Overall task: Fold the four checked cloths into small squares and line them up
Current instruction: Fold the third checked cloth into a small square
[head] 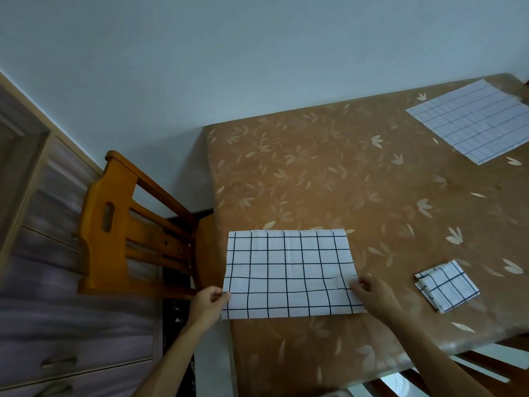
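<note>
- Head view, the task's things: a checked cloth (289, 273), white with dark lines, lies as a wide rectangle on the near left part of the worktop (329, 173). Its left edge reaches the worktop's left rim.
- The left hand (210, 302) is at the cloth's 9 o'clock side, low on that edge. Its grip is closed on the edge, thumb on top and fingers curled beneath.
- The right hand (372, 293) is at the cloth's 3 o'clock side, low on the right edge. Its grip is pinched together on the cloth, and the fabric ripples a little just beside it.
- At 3 o'clock from this cloth, apart from it, a small folded square (446, 287) of the same check lies turned at an angle, its layers showing along the left and near edges.
- At 1 o'clock, well apart near the far right corner, a flat cloth (469, 121) lies spread open.
- Around: a wooden chair (114, 224) stands at 9 to 10 o'clock, its back turned toward the worktop's left rim, close beside the left forearm.
- Wooden rails (486, 365) show beneath the worktop's near edge at 5 o'clock.
- Surface: the worktop has a brown cover with pale leaf and flower prints, slightly glossy.
- Room: a pale drawer unit (43, 310) with handles fills the left side, and a plain light wall (229, 53) rises behind.
</note>
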`<control>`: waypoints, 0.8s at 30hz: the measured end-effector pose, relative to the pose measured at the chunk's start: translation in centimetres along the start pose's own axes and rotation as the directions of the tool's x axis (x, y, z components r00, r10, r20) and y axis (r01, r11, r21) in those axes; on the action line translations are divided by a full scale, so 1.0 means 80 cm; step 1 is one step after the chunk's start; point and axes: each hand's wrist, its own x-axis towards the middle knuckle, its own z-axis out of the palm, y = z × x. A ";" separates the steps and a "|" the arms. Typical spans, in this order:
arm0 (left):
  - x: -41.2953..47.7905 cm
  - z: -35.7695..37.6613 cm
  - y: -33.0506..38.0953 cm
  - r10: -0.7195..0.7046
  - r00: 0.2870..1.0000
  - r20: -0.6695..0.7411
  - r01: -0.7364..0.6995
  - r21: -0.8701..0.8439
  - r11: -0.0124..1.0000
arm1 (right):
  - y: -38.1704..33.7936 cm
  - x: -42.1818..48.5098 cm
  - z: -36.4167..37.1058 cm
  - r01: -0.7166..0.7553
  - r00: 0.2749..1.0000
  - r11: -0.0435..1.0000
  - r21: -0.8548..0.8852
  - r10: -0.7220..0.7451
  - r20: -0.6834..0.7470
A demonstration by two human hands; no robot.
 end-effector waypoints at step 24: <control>0.030 0.127 0.023 0.540 0.807 0.239 -0.499 0.765 0.407 | -0.058 0.021 0.159 0.463 0.865 0.709 -0.532 -0.493 0.095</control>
